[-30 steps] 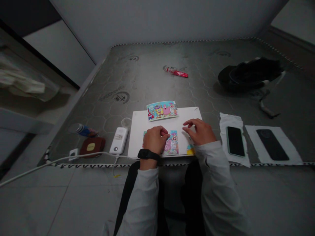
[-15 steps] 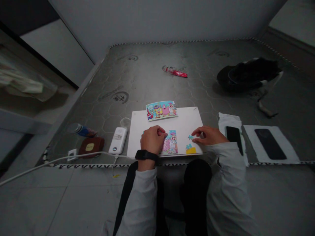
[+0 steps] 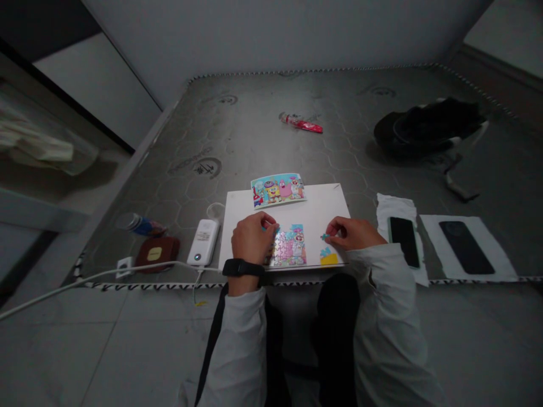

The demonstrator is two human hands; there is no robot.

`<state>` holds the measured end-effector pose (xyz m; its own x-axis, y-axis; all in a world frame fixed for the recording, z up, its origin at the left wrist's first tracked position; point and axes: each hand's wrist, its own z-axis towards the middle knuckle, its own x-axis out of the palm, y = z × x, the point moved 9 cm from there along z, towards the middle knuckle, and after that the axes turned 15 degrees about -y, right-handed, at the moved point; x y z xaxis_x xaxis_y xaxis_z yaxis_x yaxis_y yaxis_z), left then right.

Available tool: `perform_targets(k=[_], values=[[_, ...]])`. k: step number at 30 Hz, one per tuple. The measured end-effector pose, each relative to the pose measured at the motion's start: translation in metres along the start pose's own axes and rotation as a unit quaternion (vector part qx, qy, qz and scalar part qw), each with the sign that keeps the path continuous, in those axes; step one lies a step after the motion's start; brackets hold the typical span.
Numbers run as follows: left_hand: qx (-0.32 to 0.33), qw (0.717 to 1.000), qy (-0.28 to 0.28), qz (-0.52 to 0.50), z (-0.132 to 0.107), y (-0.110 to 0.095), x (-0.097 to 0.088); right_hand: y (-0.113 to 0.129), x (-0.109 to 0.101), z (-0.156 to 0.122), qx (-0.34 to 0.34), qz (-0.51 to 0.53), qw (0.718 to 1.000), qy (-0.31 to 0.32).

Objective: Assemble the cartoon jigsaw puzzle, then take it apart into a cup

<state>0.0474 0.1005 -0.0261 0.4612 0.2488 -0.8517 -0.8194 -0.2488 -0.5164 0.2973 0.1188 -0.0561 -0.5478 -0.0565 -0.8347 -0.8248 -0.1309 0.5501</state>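
A small blue piece (image 3: 324, 237) is pinched in the fingertips of the right hand (image 3: 355, 233), just above one little yellow and blue clump (image 3: 328, 258). The left hand (image 3: 251, 238) is curled at the left edge of the one part-made puzzle (image 3: 291, 247); what it holds cannot be told. All are on one white board (image 3: 316, 208). One picture card (image 3: 278, 189) is seen at its far edge. Two phones are laid to the right: the near phone (image 3: 403, 242) and the far phone (image 3: 466, 247).

dim, flat light throughout (brightest on the white board (image 3: 326, 206)), edges bowed and soft.
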Motion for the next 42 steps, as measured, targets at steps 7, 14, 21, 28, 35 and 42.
perform_targets(k=[7, 14, 21, 28, 35, 42], values=[[0.101, 0.993, 0.065, -0.025, -0.005, -0.017, 0.020, 0.003, 0.005, 0.001, -0.007, 0.005, 1.000, -0.025], [0.118, 0.991, 0.056, -0.018, -0.006, -0.018, 0.026, 0.039, 0.020, 0.009, -0.029, 0.046, 0.994, -0.097], [0.112, 0.992, 0.048, -0.021, -0.006, -0.018, 0.026, 0.053, 0.042, 0.011, -0.051, 0.081, 0.992, -0.088], [0.100, 0.993, 0.057, 0.010, -0.007, -0.018, 0.027, 0.052, 0.042, 0.011, -0.034, 0.070, 0.994, -0.083], [0.114, 0.991, 0.074, 0.017, -0.009, -0.019, 0.025, 0.051, 0.044, 0.011, -0.035, 0.069, 0.994, -0.083], [0.098, 0.991, 0.094, 0.009, -0.009, -0.017, 0.026, 0.052, 0.045, 0.011, -0.036, 0.068, 0.993, -0.087]])
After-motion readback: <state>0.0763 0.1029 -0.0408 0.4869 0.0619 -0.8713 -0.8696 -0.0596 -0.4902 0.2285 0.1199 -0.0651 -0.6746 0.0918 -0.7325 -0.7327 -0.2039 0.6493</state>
